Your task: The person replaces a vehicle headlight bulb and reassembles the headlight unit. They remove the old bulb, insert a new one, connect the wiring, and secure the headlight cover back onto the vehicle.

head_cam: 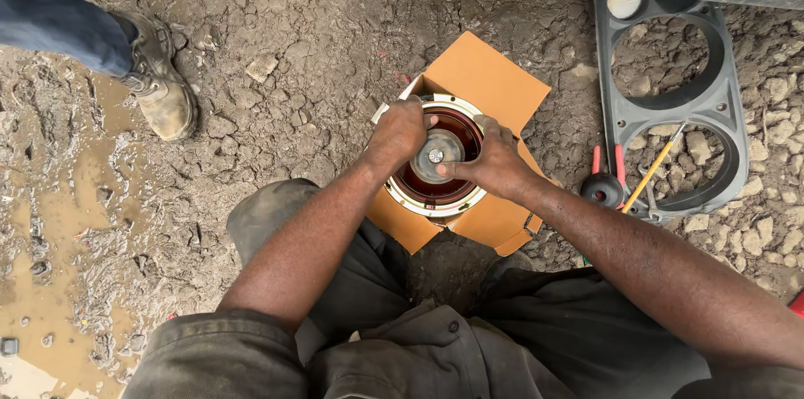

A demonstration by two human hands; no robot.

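Head view showed a round headlamp unit [437, 156] with a dark red bowl and metal rim, sitting in an open orange cardboard box [490, 81] on muddy ground. The left hand [400, 133] gripped the rim at its upper left, and the right hand [490, 166] pinched the central metal cap [437, 154]. Steadying the rim while keeping the cap square probably suited this step best. A grey twin-ring bezel [680, 106] and a yellow-handled screwdriver [655, 171] lay nearby on the right.

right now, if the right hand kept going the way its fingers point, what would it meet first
The right hand points left across the round lamp. It would probably meet the left hand first, gripping the opposite rim, though depth is hard to judge.
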